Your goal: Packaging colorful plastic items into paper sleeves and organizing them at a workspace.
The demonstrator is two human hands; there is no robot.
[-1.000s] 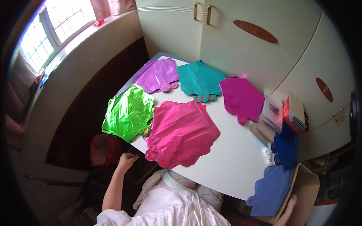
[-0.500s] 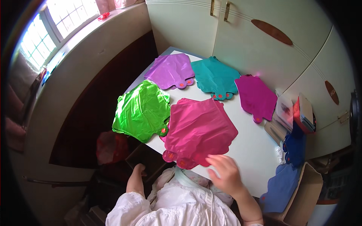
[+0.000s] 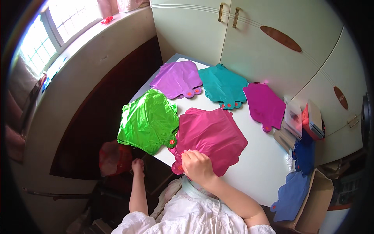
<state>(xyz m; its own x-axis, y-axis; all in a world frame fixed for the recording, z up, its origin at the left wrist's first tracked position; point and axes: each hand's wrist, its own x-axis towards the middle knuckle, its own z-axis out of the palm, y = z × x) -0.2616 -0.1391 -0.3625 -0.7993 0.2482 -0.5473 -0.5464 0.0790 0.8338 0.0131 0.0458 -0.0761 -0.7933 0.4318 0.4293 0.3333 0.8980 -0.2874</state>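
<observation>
A stack of flat pink foil pieces [image 3: 212, 138] with rounded, red-marked tabs lies at the table's near edge. Over its lower left part is my right hand [image 3: 198, 167], fingers pinched together; whatever is between the fingertips is too small to make out. My left hand [image 3: 138, 166] is low at the left, off the table, closed beside a red and clear plastic bag [image 3: 113, 158]. Its fingers hide anything they may hold. Bright green foil pieces [image 3: 148, 123] lie left of the pink stack, partly touching it.
Purple [image 3: 176, 79], teal [image 3: 223, 85] and magenta foil pieces [image 3: 265, 105] lie along the far side of the white table [image 3: 253, 171]. At the right edge are plastic containers [image 3: 294, 117], blue foil pieces [image 3: 292, 197] and an open cardboard box [image 3: 317, 202]. Cabinets [image 3: 272, 50] stand behind.
My right hand has moved left across the pink stack, and its fingers have closed. My left hand has reached farther forward and left, close to the red bag.
</observation>
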